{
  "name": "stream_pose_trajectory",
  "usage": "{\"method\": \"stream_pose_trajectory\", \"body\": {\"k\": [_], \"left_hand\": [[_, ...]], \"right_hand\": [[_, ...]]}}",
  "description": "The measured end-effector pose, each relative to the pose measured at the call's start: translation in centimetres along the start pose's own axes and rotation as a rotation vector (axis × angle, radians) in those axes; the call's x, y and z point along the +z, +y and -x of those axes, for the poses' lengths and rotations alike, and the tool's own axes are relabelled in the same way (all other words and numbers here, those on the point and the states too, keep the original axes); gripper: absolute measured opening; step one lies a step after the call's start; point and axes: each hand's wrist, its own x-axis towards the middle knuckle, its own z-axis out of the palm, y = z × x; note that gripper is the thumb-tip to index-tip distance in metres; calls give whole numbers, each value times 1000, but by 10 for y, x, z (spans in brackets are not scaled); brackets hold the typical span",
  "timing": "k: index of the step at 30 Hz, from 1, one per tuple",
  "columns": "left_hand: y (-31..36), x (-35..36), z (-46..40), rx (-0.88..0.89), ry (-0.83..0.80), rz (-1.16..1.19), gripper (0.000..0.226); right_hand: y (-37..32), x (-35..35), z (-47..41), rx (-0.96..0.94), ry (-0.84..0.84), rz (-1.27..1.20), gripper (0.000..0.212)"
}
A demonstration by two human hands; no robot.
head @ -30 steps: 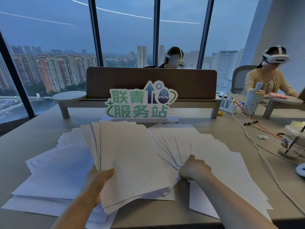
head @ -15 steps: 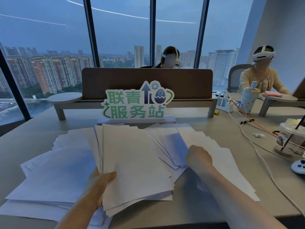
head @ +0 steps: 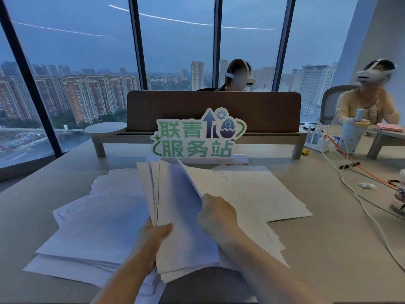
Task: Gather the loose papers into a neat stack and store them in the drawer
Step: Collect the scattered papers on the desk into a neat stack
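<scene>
My left hand clamps the gathered stack, thumb on top, its long axis running toward twelve o'clock. My right hand, fingers curled on a lifted sheet, sits nearer the loose papers fanned at two o'clock; more lie at nine, and no drawer shows.

- The left hand hides its fingers behind the white paper sheaf.
- A patterned cup is cut by the right edge.
- Both forearms leave the bottom edge.

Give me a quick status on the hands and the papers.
Left hand grips gathered stack. Right hand pulls in a sheet. Loose papers spread on desk. No drawer visible.
</scene>
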Motion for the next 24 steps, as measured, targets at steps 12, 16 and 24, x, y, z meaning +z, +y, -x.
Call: {"method": "stream_pose_trajectory", "body": {"k": [12, 16, 24], "left_hand": [[6, 7, 6, -4, 26, -8, 62], [3, 7, 5, 0, 50, -8, 54], [-1, -1, -5, -111, 49, 33, 41]], "right_hand": [[-28, 42, 6, -55, -95, -47, 29], [-25, 48, 6, -24, -196, -146, 47], [28, 28, -15, 144, -114, -198, 43]]}}
